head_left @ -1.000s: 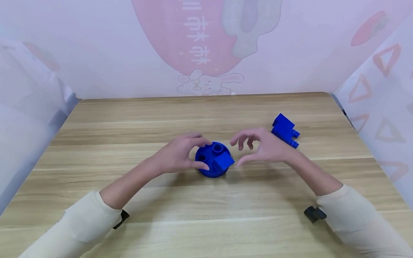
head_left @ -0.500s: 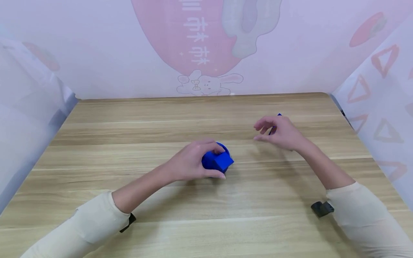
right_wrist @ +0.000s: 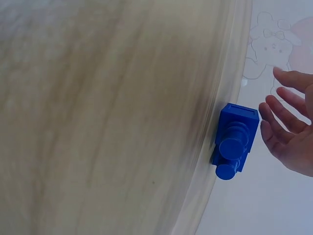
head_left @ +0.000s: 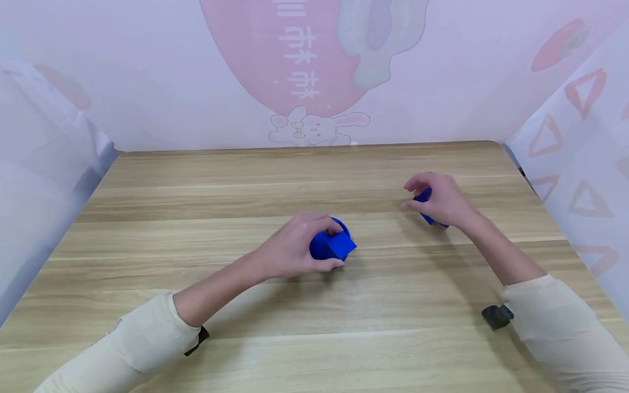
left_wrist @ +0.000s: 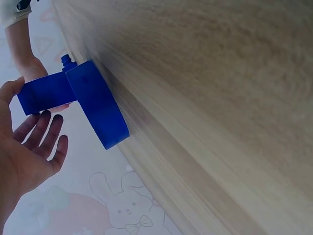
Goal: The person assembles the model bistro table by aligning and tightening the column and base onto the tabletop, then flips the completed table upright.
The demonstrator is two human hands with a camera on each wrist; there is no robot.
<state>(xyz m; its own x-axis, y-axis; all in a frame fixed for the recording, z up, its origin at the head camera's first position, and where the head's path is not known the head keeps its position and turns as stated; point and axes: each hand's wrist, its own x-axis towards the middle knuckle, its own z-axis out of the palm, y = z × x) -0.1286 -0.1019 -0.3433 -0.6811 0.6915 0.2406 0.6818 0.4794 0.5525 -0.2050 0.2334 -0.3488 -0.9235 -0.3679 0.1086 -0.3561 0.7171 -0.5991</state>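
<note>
At the middle of the table, my left hand (head_left: 295,248) pinches the upright block of a blue plastic part, thumb on one side and fingertips on the other. This square block (head_left: 342,245) rises from a round base (left_wrist: 98,105), whose holes are hidden by the hand in the head view. To the right, my right hand (head_left: 444,199) is over a second blue part (head_left: 423,195), thumb and fingers spread around it. In the right wrist view that blocky part with two round pegs (right_wrist: 233,147) lies on the table, a small gap from the fingertips.
The wooden table (head_left: 314,327) reaches back to a pale printed wall panel (head_left: 172,82). White printed sheets (head_left: 589,191) stand at the sides. A small black device (head_left: 497,317) sits at the right sleeve.
My left hand has moved right over the round part and closed its thumb and fingers on the block. My right hand has gone right and away from me to the pegged part.
</note>
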